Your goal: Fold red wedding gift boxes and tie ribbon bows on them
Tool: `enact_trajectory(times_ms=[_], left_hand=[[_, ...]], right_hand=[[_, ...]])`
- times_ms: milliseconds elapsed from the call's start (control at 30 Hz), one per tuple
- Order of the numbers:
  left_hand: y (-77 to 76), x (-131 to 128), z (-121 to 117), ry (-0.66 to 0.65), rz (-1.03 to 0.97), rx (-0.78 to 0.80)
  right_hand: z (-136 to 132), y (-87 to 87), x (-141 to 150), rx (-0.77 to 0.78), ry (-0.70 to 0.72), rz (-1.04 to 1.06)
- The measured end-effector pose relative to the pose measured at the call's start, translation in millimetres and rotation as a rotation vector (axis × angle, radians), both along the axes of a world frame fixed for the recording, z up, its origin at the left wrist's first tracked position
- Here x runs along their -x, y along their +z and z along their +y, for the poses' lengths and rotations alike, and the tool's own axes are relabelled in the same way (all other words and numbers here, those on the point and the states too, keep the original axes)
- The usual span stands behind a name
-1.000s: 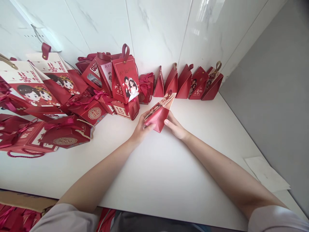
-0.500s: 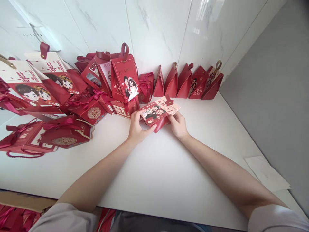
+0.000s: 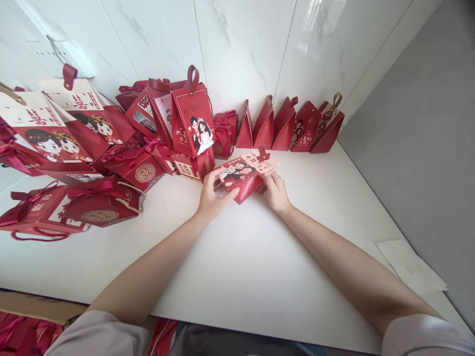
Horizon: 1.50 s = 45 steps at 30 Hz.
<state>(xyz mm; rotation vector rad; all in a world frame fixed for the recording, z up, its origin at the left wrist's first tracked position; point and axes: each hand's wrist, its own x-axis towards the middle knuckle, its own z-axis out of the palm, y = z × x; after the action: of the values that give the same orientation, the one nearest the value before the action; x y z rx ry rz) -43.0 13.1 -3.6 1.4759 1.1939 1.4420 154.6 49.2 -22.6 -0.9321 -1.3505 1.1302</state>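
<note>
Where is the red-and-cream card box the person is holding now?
In the head view, the red-and-cream card box is near the centre, between the left hand and right hand, in front of the row of red triangular card boxes.

Red with a pale pink upper part on the held gift box (image 3: pixel 239 174), printed with cartoon figures in black and white; dark red on its flower-shaped clasp (image 3: pixel 263 155). Plain red on the side of the middle triangular box (image 3: pixel 282 134). Dark red with a round gold medallion on the ribbon-tied box (image 3: pixel 102 202). Plain white on the table (image 3: pixel 237 277); white, veined in grey, on the wall tiles (image 3: pixel 241 49).
</note>
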Motion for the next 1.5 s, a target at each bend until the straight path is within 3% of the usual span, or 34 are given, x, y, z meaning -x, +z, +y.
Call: enact_trajectory(times_ms=[200,367,467,567,667,767,900,1167,1300,1400,1500], left_hand=[[11.9,2,5,-0.167,-0.589,0.348],[18.4,8,4,-0.328,-0.619,0.64],[18.9,8,4,-0.371,-0.585,0.713],[16.1,5,4,-0.303,-0.536,0.673],[12.5,1,3,-0.184,-0.442,0.589],[10.4,1,2,-0.144,-0.335,0.434],[7.8,7,3,-0.148,-0.123,0.187],[0.3,14,9,-0.121,-0.076,0.148],[1.9,15,9,-0.115,-0.124,0.099],[4.2,20,9,-0.296,-0.1,0.119],[2.7,24,10,-0.387,-0.045,0.17]], right_hand=[[4,2.0,-1,0.061,0.044,-0.003],[-1,3.9,4,-0.053,0.137,-0.036],[-5,4.0,9,-0.13,0.149,0.001],[-4,2.4,10,-0.11,0.136,0.016],[0,1.7,6,-0.111,-0.006,-0.015],[1,3.3,3,-0.159,-0.098,-0.066],[-1,6.1,3,-0.217,-0.067,-0.116],[-2,5.9,3,-0.19,-0.002,-0.145],[1,6.1,4,0.017,0.069,-0.012],[5,7.4,3,0.249,0.094,0.135],[8,7.9,2,0.328,0.06,0.179]])
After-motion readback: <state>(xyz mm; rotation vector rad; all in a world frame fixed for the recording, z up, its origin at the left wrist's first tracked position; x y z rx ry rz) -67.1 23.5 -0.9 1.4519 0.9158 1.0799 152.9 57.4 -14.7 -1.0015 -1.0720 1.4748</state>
